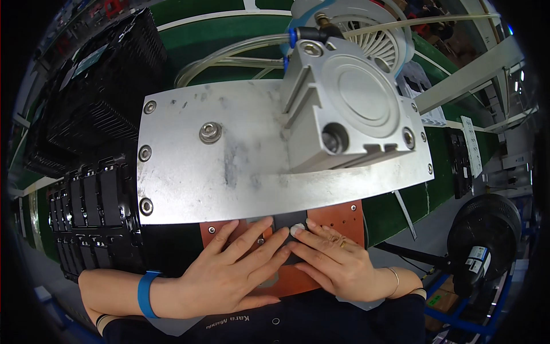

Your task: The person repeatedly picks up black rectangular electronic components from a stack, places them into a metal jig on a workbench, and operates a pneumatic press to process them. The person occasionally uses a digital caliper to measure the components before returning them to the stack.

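Observation:
Both of my hands rest at an orange fixture plate (335, 217) under the front edge of a silver metal press plate (229, 166). My left hand (238, 266) lies with its fingers spread, its fingertips at the left of a dark grey flat piece (291, 220) set in the fixture. From the right, my right hand (338, 261) reaches the same piece, fingers stretched out and side by side. A small whitish bit (297, 229) shows at a right fingertip; I cannot tell whether it is a finger cover or a loose piece. The dark piece is partly hidden under the press plate.
A block-shaped air cylinder (361, 97) with clear hoses (240, 49) stands on the press plate. Stacked black trays (97, 97) and a tray of dark flat parts (94, 198) are at left. A white fan (366, 34) stands behind; a black round device (484, 235) is at right.

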### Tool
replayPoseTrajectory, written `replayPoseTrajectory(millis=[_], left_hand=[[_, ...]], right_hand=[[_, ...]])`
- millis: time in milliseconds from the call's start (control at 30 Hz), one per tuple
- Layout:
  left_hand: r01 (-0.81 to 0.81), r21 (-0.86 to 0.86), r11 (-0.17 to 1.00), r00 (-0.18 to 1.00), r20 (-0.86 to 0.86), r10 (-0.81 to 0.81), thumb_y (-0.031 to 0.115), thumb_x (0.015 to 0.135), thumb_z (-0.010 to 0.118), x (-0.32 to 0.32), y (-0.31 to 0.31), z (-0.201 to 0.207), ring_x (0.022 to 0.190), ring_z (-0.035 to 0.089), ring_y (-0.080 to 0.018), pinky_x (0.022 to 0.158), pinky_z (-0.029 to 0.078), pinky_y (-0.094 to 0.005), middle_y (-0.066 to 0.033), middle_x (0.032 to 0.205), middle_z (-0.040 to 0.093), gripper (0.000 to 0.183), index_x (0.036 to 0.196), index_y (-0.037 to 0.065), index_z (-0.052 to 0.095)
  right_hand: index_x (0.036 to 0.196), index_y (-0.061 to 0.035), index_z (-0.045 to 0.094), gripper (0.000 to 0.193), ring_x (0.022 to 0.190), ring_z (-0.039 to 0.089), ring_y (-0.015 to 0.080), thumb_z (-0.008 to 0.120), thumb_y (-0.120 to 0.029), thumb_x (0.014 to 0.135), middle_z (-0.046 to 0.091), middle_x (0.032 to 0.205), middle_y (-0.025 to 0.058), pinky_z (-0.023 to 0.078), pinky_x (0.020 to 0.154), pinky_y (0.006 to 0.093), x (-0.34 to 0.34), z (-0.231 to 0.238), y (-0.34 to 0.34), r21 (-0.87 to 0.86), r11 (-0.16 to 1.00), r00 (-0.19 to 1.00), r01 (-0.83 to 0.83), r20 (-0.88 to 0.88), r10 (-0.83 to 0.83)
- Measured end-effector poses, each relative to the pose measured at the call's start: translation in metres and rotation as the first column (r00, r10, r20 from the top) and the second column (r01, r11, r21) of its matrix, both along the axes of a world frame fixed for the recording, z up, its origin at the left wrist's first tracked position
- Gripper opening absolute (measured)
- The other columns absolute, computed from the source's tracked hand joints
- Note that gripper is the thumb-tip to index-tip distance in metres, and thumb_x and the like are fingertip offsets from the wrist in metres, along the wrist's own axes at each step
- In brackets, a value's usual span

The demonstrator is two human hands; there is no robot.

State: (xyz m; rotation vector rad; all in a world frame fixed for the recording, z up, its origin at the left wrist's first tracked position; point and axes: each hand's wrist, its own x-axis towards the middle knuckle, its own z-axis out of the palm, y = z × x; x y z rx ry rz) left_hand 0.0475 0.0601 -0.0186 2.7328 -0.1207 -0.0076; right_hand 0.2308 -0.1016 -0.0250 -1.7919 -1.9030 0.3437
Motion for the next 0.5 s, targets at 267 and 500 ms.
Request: replayPoseTrajectory(millis=[267,500], left_hand=[[0.021,-0.031,0.999,0.997,0.081,-0.019,0.056,0.083,0.061,-0.001,-0.001,0.0,0.132,0.037,-0.0376,0.103,0.033,-0.054,-0.0127,0.143,0.043,0.064,0.126,0.009,0.058],[-0.04,-0.243,0.969,0.95,0.292,0.113,0.027,0.083,0.071,-0.008,-0.004,0.007,0.094,0.062,-0.0229,0.071,0.05,-0.0324,-0.0114,0.116,0.06,0.03,0.103,0.007,0.063]], right_hand=[[0.124,-0.0079,0.042,0.039,0.142,0.025,0.0215,0.055,0.007,0.089,0.032,0.148,0.0121,0.025,0.113,0.0374,0.0,0.014,-0.011,-0.35,0.934,-0.069,0.073,-0.936,-0.345],[0.117,-0.0056,0.044,0.041,0.093,0.064,0.0137,0.064,0.008,0.084,0.06,0.101,0.0081,0.052,0.075,0.0236,0.012,0.002,0.008,-0.378,0.913,0.26,0.152,-0.876,-0.406]])
